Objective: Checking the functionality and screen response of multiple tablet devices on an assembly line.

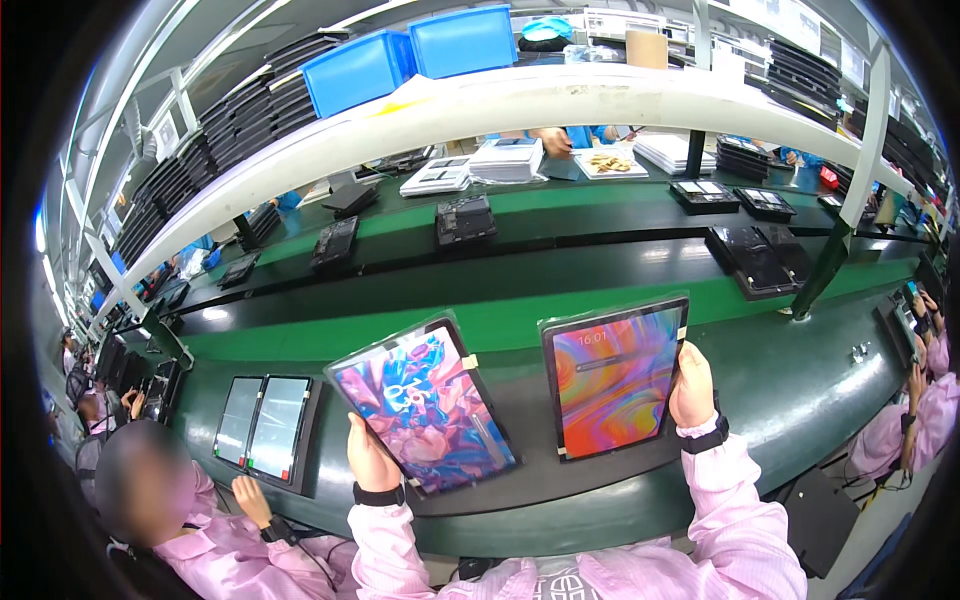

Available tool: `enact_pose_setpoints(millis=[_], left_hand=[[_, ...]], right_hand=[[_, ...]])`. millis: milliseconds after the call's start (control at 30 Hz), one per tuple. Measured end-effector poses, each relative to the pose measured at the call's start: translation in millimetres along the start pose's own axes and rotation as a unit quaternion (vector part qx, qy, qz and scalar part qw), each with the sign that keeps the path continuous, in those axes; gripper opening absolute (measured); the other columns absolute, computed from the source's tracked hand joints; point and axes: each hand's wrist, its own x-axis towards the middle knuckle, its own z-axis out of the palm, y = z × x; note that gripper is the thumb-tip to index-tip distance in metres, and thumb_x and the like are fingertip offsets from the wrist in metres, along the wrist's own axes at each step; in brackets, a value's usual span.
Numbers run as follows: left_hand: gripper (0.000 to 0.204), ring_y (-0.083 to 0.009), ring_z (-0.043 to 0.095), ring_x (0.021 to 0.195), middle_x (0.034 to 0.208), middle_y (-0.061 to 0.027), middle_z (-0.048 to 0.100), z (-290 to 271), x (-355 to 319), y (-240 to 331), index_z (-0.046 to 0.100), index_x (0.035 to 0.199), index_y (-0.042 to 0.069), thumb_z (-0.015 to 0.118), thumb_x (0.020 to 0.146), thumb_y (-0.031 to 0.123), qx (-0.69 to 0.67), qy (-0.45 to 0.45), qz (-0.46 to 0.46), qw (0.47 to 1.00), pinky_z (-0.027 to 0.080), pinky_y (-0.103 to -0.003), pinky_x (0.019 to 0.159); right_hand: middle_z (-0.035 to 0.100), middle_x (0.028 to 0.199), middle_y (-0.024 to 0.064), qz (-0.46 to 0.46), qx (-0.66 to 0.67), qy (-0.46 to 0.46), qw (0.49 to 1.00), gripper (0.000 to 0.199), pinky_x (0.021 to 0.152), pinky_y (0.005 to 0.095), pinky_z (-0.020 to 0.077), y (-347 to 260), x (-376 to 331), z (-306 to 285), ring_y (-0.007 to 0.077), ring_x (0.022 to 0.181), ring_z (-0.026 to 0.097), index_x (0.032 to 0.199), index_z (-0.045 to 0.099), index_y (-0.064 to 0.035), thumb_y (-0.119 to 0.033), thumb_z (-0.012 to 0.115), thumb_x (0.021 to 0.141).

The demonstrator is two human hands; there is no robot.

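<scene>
My left hand (372, 456) is closed on the lower left edge of a tablet (425, 405), whose lit screen has a pink and blue swirling wallpaper. This tablet is raised and tilted to the left. In my right hand (692, 388) is a second tablet (616, 380), gripped by its right edge and nearly upright. Its screen glows with orange, red and purple waves. Clear film shows along the top edges of both, and each has a small pale tab at its right side. Beneath them a flat black tray (540, 488) lies on the green bench.
On the left, a black tray holds two tablets (275, 425) with pale screens, near a co-worker's hand (252, 502). A green conveyor (480, 320) crosses beyond, bearing black trays (465, 220). A white shelf (560, 100) carries blue bins (462, 42). Other people sit at right.
</scene>
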Motion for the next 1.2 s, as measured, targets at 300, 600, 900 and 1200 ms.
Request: enact_pose_setpoints(millis=[300,600,900,1200], left_hand=[[0.047,-0.0238,0.059,0.116,0.132,-0.0094,0.059,-26,8,-31,0.050,0.136,0.002,0.039,0.107,0.037,0.017,-0.050,-0.275,0.960,0.045,-0.041,0.102],[0.064,-0.0304,0.050,0.126,0.142,-0.0200,0.045,-31,1,-29,0.046,0.136,0.000,0.077,0.081,0.010,0.610,-0.097,0.041,0.785,0.039,-0.038,0.107],[0.098,-0.0520,0.015,0.145,0.155,-0.0283,0.023,-9,-6,-20,0.034,0.148,0.005,0.086,0.067,0.027,0.761,-0.319,0.027,0.565,0.020,-0.057,0.116],[0.025,-0.0292,0.068,0.099,0.111,-0.0151,0.070,-59,-94,75,0.068,0.115,0.001,0.059,0.094,0.013,0.406,-0.520,-0.374,0.652,0.052,-0.037,0.087]], right_hand=[[0.068,0.109,0.0095,0.211,-0.010,0.019,0.977,0.034,0.090,0.0340,0.0503,20,13,-19,0.0178,0.097,0.064,0.113,0.061,0.0009,-0.027,0.043,0.107],[0.063,0.117,0.0191,0.226,-0.379,-0.082,0.894,0.066,0.095,0.0332,0.0479,46,9,-30,0.0278,0.110,0.061,0.130,0.051,0.0091,-0.042,0.068,0.092],[0.016,0.161,0.0189,0.088,-0.769,-0.252,0.581,0.129,0.107,0.0750,0.0188,12,-4,8,0.0465,0.148,0.010,0.157,0.020,-0.0210,-0.045,0.093,0.053],[0.022,0.159,0.0211,0.036,-0.674,-0.113,0.730,0.088,0.115,0.0634,0.0180,-4,-24,1,0.0426,0.150,0.013,0.150,0.037,-0.0130,-0.029,0.082,0.076]])
